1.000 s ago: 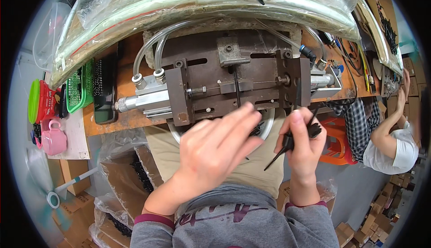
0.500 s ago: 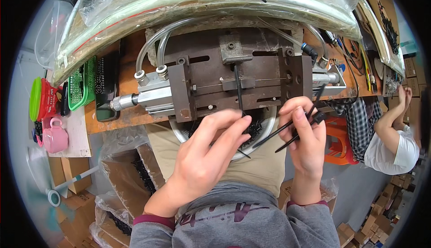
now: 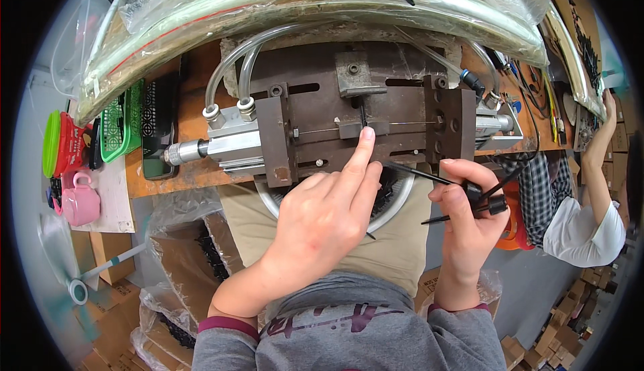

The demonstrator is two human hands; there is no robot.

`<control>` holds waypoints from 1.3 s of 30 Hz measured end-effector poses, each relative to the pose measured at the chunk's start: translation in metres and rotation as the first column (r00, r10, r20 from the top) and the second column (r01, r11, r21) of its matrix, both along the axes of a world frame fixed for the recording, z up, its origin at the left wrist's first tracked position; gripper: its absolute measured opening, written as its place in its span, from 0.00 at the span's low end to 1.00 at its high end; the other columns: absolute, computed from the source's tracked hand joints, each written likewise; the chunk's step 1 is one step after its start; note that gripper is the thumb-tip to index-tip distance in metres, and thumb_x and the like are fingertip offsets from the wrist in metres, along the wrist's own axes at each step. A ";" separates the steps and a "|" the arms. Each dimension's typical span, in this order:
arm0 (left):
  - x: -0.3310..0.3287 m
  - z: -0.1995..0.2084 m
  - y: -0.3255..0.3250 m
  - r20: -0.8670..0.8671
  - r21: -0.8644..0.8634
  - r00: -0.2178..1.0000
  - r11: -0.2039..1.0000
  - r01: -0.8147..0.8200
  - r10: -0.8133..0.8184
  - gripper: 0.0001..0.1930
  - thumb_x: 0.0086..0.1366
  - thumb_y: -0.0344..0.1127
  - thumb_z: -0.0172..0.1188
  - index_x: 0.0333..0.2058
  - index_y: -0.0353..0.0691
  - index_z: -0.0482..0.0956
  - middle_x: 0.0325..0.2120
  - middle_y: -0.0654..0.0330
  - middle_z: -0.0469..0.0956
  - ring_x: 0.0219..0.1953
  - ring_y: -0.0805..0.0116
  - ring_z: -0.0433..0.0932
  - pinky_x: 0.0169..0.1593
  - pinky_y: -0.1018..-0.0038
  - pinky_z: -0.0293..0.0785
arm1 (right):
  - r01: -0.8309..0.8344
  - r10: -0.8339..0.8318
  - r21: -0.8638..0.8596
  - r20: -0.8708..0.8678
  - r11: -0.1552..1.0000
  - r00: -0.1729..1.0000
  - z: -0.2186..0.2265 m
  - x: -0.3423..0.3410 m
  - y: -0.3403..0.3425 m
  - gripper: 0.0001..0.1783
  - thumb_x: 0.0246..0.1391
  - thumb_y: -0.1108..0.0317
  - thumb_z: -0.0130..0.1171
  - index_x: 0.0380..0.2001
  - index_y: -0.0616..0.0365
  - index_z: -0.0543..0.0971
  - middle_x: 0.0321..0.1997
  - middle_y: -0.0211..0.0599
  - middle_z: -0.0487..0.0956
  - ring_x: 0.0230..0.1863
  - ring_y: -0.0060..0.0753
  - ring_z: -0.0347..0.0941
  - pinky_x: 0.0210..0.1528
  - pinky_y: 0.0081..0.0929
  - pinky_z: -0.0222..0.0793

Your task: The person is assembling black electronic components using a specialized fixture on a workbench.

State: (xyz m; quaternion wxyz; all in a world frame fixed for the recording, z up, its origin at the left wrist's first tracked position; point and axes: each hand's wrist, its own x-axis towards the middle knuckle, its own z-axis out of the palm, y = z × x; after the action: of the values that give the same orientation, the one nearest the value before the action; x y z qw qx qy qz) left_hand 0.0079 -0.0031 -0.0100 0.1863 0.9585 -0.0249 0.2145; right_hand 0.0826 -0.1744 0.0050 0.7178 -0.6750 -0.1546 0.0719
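Observation:
A brown metal clamping fixture point(image 3: 322, 146) stands at the bench edge before me. A thin black stem point(image 3: 363, 111) sits lengthwise in its middle, over a small grey block point(image 3: 349, 129). My left hand point(image 3: 325, 213) reaches in with the index finger stretched out, its tip on the near end of that stem. The other fingers are partly hidden. My right hand point(image 3: 466, 227) is closed on several black plastic stems with thick heads point(image 3: 495, 203), pinched between thumb and fingers. One of these points left toward my left fingers. Below my hands, a white-rimmed bowl point(image 3: 401, 200) on my lap holds more black pieces.
Air cylinders point(image 3: 231, 148) with clear hoses flank the fixture. A plastic-wrapped curved edge point(image 3: 322, 5) runs across the back. At left are a green basket point(image 3: 123, 133) and a pink cup point(image 3: 82, 203). An open carton point(image 3: 174, 257) stands lower left. Another person point(image 3: 583, 230) sits at right.
My left hand has moved forward, its index finger now stretched onto the stem in the fixture. My right hand has shifted right, and the stems in it have turned.

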 end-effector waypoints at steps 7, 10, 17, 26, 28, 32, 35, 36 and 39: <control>-0.006 0.003 -0.009 0.150 -0.506 0.988 0.858 0.090 -0.015 0.20 0.46 0.30 0.75 0.39 0.33 0.81 0.43 0.51 0.82 0.29 0.66 0.82 0.33 0.74 0.78 | 0.166 0.142 -0.379 0.662 0.910 0.735 -0.007 -0.002 -0.002 0.20 0.40 0.83 0.71 0.42 0.66 0.83 0.35 0.44 0.84 0.27 0.30 0.80 0.30 0.24 0.76; -0.007 0.011 -0.014 0.192 -0.607 0.980 0.778 0.165 -0.058 0.23 0.44 0.30 0.77 0.41 0.33 0.81 0.38 0.53 0.82 0.30 0.66 0.82 0.34 0.73 0.78 | -0.040 0.320 -0.442 0.581 0.896 0.749 -0.004 -0.008 0.000 0.29 0.36 0.87 0.63 0.49 0.69 0.79 0.38 0.46 0.85 0.30 0.34 0.82 0.31 0.23 0.77; -0.013 0.020 0.000 0.179 -0.660 0.980 0.728 0.183 -0.084 0.18 0.44 0.25 0.75 0.38 0.36 0.85 0.38 0.54 0.81 0.37 0.66 0.81 0.37 0.75 0.78 | -0.006 0.305 -0.430 0.629 0.903 0.715 0.002 -0.010 0.013 0.27 0.47 0.89 0.58 0.54 0.71 0.75 0.43 0.52 0.83 0.36 0.35 0.84 0.36 0.23 0.79; -0.011 -0.003 0.003 0.032 -0.165 0.998 0.985 0.051 -0.046 0.15 0.50 0.24 0.67 0.39 0.32 0.79 0.54 0.47 0.76 0.43 0.58 0.81 0.48 0.66 0.80 | -0.159 0.160 -0.020 0.212 0.987 0.964 -0.005 0.002 0.005 0.13 0.63 0.83 0.47 0.50 0.72 0.73 0.47 0.55 0.80 0.40 0.40 0.83 0.38 0.27 0.81; -0.008 -0.003 0.002 0.040 -0.078 0.999 0.997 0.027 -0.024 0.15 0.50 0.25 0.67 0.39 0.32 0.79 0.53 0.48 0.76 0.40 0.60 0.82 0.45 0.68 0.79 | -0.126 0.131 -0.034 0.248 0.991 0.960 -0.003 0.004 0.008 0.12 0.62 0.83 0.48 0.48 0.73 0.75 0.48 0.56 0.80 0.40 0.42 0.84 0.38 0.27 0.81; -0.001 0.005 0.000 -0.017 0.023 1.000 1.000 0.004 -0.004 0.15 0.51 0.28 0.67 0.39 0.33 0.79 0.53 0.49 0.77 0.32 0.63 0.81 0.38 0.71 0.78 | 0.006 0.106 -0.262 0.411 0.965 0.906 0.003 0.001 0.003 0.15 0.54 0.86 0.57 0.46 0.73 0.79 0.46 0.54 0.82 0.34 0.37 0.85 0.36 0.25 0.81; 0.001 0.007 0.002 -0.034 0.022 0.999 1.000 0.010 -0.010 0.14 0.52 0.30 0.67 0.39 0.35 0.80 0.53 0.49 0.77 0.28 0.65 0.80 0.35 0.73 0.77 | 0.096 0.180 -0.360 0.659 0.928 0.730 0.001 0.009 0.002 0.18 0.45 0.80 0.68 0.43 0.70 0.81 0.43 0.53 0.83 0.35 0.39 0.84 0.37 0.26 0.82; 0.000 0.008 0.003 -0.049 0.013 0.999 1.000 0.007 -0.006 0.15 0.51 0.30 0.68 0.40 0.35 0.80 0.52 0.49 0.78 0.28 0.66 0.81 0.35 0.73 0.77 | 0.127 0.197 -0.351 0.749 0.928 0.633 -0.001 0.014 0.003 0.19 0.42 0.78 0.71 0.41 0.69 0.82 0.42 0.52 0.83 0.35 0.39 0.84 0.37 0.26 0.82; -0.003 0.009 0.004 -0.055 -0.177 0.997 0.984 0.034 -0.045 0.18 0.50 0.28 0.71 0.42 0.37 0.81 0.50 0.49 0.79 0.28 0.68 0.81 0.36 0.74 0.78 | 0.213 0.138 -0.305 0.813 0.928 0.566 -0.008 0.021 0.001 0.17 0.41 0.76 0.72 0.39 0.65 0.84 0.40 0.49 0.84 0.36 0.39 0.83 0.39 0.27 0.82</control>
State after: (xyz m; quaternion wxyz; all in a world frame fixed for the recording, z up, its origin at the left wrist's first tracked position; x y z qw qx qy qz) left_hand 0.0046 0.0004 -0.0010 0.2751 0.9435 -0.0195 0.1839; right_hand 0.1031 -0.1732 -0.0028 0.4231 -0.7555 -0.4397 -0.2384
